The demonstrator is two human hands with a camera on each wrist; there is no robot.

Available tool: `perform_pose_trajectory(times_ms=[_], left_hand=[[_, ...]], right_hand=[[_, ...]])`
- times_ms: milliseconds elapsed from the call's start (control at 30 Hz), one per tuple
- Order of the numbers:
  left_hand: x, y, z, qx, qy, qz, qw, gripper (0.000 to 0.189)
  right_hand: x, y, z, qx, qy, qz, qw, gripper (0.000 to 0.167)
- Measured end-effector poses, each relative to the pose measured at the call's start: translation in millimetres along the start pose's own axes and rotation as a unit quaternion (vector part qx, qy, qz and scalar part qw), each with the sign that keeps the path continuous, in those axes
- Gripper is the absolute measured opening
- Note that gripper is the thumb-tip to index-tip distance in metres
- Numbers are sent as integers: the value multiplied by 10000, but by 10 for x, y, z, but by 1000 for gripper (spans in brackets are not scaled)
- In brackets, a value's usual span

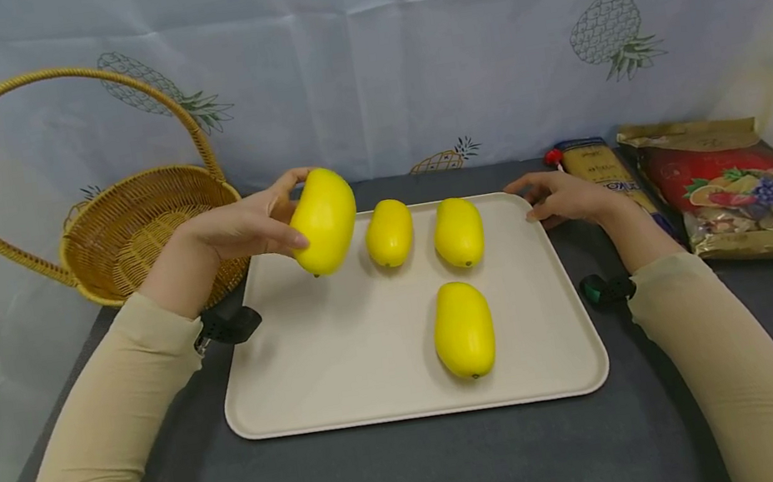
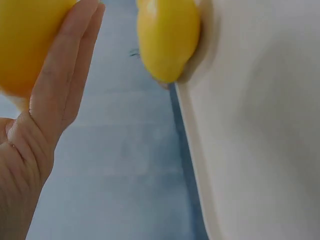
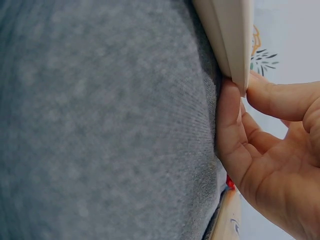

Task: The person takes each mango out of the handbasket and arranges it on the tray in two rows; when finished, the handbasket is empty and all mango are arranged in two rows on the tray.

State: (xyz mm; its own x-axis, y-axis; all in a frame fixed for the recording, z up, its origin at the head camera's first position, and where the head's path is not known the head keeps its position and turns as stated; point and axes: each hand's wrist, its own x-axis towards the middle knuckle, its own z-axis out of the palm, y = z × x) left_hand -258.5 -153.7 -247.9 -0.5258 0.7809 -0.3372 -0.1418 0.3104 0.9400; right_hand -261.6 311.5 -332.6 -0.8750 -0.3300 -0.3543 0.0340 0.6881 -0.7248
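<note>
My left hand point(image 1: 250, 219) holds a smooth yellow oblong fruit point(image 1: 325, 221), mango-like in shape, thumb on its near side and fingers behind it. The fruit is raised above the left part of a cream tray point(image 1: 345, 365). Straight fingers lie along this fruit point(image 2: 30, 45) in the left wrist view. Three similar fruits rest on the tray: one at the back middle point(image 1: 389, 233), one right of it point(image 1: 459, 233) and one nearer the front point(image 1: 464, 331). My right hand point(image 1: 562, 196) pinches the tray's far right corner between thumb and fingers, as the right wrist view shows.
A wicker basket point(image 1: 114, 225) with a tall handle stands left, behind my left forearm. Right of the tray lie a blue and yellow packet point(image 1: 606, 168) and a red and gold bag point(image 1: 743, 193). A pineapple-print cloth point(image 1: 359, 68) hangs behind the dark grey tabletop point(image 1: 423, 471).
</note>
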Motion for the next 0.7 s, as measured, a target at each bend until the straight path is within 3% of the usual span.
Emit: perform_pose_trajectory(times_ms=[433, 700], left_hand=[[225, -234, 243, -6, -436, -612, 9972, 101], [333, -349, 399, 220, -998, -679, 9925, 113]], right_hand=[[3, 0, -6, 33, 1, -23, 10000, 59], [-1, -1, 2, 40, 0, -29, 10000, 58]])
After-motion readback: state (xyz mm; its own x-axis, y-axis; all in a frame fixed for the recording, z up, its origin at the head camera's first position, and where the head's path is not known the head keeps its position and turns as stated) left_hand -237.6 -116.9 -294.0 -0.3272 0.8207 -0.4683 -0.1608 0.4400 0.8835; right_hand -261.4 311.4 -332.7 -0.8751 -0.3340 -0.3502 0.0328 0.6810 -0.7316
